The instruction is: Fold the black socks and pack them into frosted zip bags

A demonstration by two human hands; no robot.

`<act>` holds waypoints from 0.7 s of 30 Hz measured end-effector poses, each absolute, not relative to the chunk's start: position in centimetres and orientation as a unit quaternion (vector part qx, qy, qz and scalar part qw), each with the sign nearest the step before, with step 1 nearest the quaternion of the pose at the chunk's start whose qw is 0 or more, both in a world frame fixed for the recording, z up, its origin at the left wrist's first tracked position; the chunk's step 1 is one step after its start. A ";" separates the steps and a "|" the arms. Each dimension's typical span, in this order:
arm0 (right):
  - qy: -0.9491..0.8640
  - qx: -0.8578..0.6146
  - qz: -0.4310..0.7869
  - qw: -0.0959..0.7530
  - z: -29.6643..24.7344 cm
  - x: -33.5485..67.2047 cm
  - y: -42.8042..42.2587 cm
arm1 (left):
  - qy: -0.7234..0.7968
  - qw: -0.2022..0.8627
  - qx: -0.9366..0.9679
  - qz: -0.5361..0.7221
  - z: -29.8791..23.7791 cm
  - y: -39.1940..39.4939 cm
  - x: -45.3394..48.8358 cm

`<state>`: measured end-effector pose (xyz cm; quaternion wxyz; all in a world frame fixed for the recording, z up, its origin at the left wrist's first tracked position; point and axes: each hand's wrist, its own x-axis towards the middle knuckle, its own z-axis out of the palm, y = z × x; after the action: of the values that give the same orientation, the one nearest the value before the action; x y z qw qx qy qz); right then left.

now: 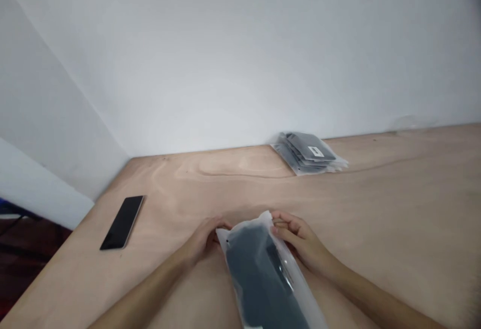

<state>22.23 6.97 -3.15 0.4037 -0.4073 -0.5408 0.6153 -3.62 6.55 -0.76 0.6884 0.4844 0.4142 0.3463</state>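
A frosted plastic bag (259,269) with a dark, flat item inside lies lengthwise in front of me, its near end cut off by the bottom of the view. My left hand (208,236) is closed at the bag's far left corner, its fingertips partly hidden behind the plastic. On the far right corner, my right hand (295,236) pinches the edge between thumb and fingers. A small dark strip with shiny spots shows through the bag's right side.
Against the white wall (210,58), a stack of similar bagged dark items (310,151) rests on the wooden table (180,178), the top one bearing a white label. A black smartphone (123,222) lies near the table's left edge.
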 end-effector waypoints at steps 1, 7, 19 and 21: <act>-0.543 -0.403 0.623 0.393 -3.1 22.0 6.7 | 0.429 0.650 0.521 0.349 -0.4 6.9 -3.7; -0.569 -0.385 0.626 0.371 -2.4 19.3 6.0 | 0.400 0.531 0.698 0.267 1.9 7.4 -2.8; -0.595 -0.395 0.590 0.377 -4.0 17.9 6.5 | 0.413 0.525 0.705 0.236 0.4 7.2 -1.6; -0.601 -0.392 0.586 0.377 -3.9 17.9 6.5 | 0.423 0.518 0.702 0.244 0.2 7.1 -1.5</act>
<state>17.93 6.50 -3.88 0.3771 -0.3917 -0.6009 0.5858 -1.51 7.06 0.18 0.5183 0.7021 0.4227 0.2443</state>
